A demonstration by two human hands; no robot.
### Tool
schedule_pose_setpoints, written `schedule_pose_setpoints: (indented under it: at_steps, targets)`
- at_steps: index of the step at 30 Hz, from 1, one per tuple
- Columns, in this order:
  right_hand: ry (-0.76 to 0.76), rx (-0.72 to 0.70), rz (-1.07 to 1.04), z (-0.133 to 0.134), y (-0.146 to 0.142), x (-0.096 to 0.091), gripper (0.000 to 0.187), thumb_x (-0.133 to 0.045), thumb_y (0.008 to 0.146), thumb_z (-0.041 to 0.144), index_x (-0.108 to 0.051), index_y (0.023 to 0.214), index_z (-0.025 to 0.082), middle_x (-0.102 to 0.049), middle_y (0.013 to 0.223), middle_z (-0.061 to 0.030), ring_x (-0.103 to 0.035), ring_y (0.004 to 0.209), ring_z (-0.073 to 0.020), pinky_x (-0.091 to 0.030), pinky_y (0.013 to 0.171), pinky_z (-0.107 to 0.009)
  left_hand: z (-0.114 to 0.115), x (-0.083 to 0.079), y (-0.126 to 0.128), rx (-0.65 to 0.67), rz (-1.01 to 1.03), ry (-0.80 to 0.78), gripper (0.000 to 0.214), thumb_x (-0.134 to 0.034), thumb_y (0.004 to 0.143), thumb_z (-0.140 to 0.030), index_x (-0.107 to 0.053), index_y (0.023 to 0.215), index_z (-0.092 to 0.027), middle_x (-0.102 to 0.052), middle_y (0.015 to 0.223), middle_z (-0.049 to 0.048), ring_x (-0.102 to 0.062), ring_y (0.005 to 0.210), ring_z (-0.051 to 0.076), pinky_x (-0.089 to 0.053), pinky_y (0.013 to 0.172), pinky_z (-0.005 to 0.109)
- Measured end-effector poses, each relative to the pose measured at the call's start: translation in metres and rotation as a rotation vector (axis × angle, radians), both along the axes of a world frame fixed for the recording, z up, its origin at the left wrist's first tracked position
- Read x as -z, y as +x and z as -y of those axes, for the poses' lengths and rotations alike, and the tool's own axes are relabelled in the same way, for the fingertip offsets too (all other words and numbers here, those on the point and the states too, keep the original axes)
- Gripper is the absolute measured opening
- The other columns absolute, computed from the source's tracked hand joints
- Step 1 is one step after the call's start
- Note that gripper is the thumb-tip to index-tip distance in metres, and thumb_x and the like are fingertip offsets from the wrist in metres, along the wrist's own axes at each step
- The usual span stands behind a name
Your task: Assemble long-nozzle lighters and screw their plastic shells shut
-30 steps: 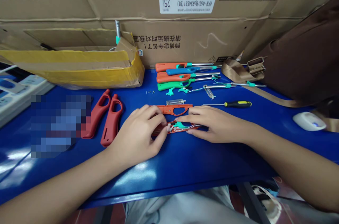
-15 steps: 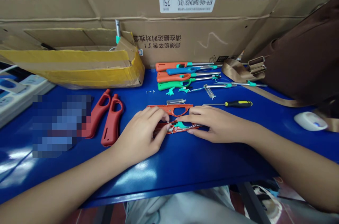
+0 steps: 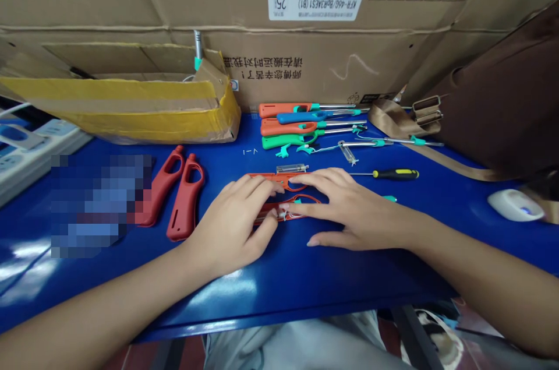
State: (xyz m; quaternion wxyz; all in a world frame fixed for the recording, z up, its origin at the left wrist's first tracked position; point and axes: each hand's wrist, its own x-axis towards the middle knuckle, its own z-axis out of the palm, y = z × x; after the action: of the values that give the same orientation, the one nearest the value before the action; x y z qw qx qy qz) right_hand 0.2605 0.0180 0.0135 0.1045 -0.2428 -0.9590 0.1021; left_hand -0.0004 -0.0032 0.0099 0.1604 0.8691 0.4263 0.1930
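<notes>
My left hand (image 3: pixel 238 218) is closed at the left end of an open orange lighter shell half (image 3: pixel 264 207), its thumb and index finger near the white parts inside. My right hand (image 3: pixel 353 207) is spread, thumb apart, with one fingertip on the white part and wires (image 3: pixel 283 214) in that shell. A teal trigger piece (image 3: pixel 297 201) shows beside this finger. Just behind lies the other orange shell half (image 3: pixel 299 187), partly covered by my fingers. A clear fuel tank (image 3: pixel 292 168) rests behind it. Past my right wrist peeks a teal tip (image 3: pixel 390 199).
Several long-nosed lighters (image 3: pixel 286 109) lie at the back, beside a screwdriver (image 3: pixel 395 174). Two red shells (image 3: pixel 183 207) are to the left. A taped carton (image 3: pixel 166 119), a power strip (image 3: pixel 26 160), a brown bag (image 3: pixel 502 84) and a white mouse (image 3: pixel 515 205) surround the blue table (image 3: pixel 271 291).
My right hand has opened, its thumb moving away from the lower shell and its fingers spreading over both halves. My left hand stays at the shell's left end. The view has shifted slightly.
</notes>
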Motion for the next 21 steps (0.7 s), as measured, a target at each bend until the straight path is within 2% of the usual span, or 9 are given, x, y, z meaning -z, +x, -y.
schedule_pose_setpoints:
  at_steps: [4, 6, 8, 11, 15, 18, 21]
  targets:
    - [0.058, 0.157, -0.166, -0.007, 0.004, 0.001, 0.041, -0.045, 0.103, 0.020, -0.057, 0.142, 0.022, -0.054, 0.144, -0.0139, -0.047, 0.130, -0.0278, -0.039, 0.110, -0.054, -0.005, -0.001, 0.000, -0.054, -0.030, 0.037, 0.026, -0.047, 0.097, -0.023, -0.060, 0.119, -0.019, -0.067, 0.115, 0.0080, -0.057, 0.102, 0.029, -0.046, 0.088, 0.047]
    - [0.096, 0.230, -0.153, -0.011, 0.007, 0.003, 0.046, -0.043, 0.097, 0.008, -0.062, 0.137, 0.022, -0.055, 0.141, -0.0145, -0.048, 0.128, -0.0293, -0.040, 0.107, -0.055, -0.006, -0.001, -0.001, -0.068, -0.044, 0.039, 0.029, -0.045, 0.099, -0.024, -0.062, 0.121, -0.019, -0.066, 0.118, 0.0080, -0.056, 0.105, 0.029, -0.046, 0.090, 0.047]
    - [0.099, 0.258, -0.085, -0.015, 0.009, 0.005, 0.047, -0.047, 0.092, 0.004, -0.068, 0.130, 0.024, -0.054, 0.143, -0.0147, -0.046, 0.130, -0.0328, -0.040, 0.106, -0.058, -0.007, 0.000, -0.001, -0.066, -0.058, 0.038, 0.032, -0.043, 0.100, -0.024, -0.062, 0.125, -0.019, -0.066, 0.122, 0.0081, -0.056, 0.110, 0.029, -0.046, 0.092, 0.048]
    - [0.066, 0.268, -0.056, -0.018, 0.011, 0.008, 0.034, -0.052, 0.094, 0.009, -0.073, 0.116, 0.025, -0.055, 0.141, -0.0134, -0.046, 0.131, -0.0335, -0.041, 0.106, -0.057, -0.006, 0.001, -0.002, -0.044, -0.077, 0.031, 0.036, -0.041, 0.102, -0.025, -0.060, 0.132, -0.020, -0.065, 0.132, 0.0080, -0.055, 0.118, 0.029, -0.045, 0.098, 0.049]
    - [-0.039, 0.280, -0.123, -0.018, 0.011, 0.009, 0.007, -0.063, 0.095, 0.024, -0.070, 0.096, 0.025, -0.058, 0.132, -0.0102, -0.051, 0.124, -0.0303, -0.040, 0.106, -0.055, -0.006, 0.001, -0.001, -0.027, -0.069, 0.056, 0.037, -0.041, 0.104, -0.027, -0.059, 0.134, -0.019, -0.068, 0.132, 0.0082, -0.057, 0.119, 0.029, -0.045, 0.100, 0.049]
    - [-0.138, 0.281, -0.220, -0.017, 0.009, 0.007, 0.006, -0.061, 0.096, 0.023, -0.064, 0.091, 0.022, -0.062, 0.120, -0.0097, -0.058, 0.112, -0.0260, -0.046, 0.099, -0.047, -0.006, -0.001, -0.001, -0.030, -0.047, 0.101, 0.037, -0.045, 0.103, -0.027, -0.058, 0.136, -0.018, -0.067, 0.134, 0.0087, -0.057, 0.121, 0.028, -0.044, 0.103, 0.047]
    - [-0.316, 0.371, -0.451, -0.016, 0.005, 0.004, 0.007, -0.058, 0.099, 0.028, -0.059, 0.095, 0.021, -0.066, 0.098, -0.0066, -0.064, 0.088, -0.0196, -0.052, 0.081, -0.036, -0.006, -0.002, -0.002, -0.035, -0.043, 0.179, 0.039, -0.052, 0.101, -0.027, -0.056, 0.139, -0.019, -0.065, 0.136, 0.0093, -0.057, 0.124, 0.028, -0.044, 0.104, 0.046]
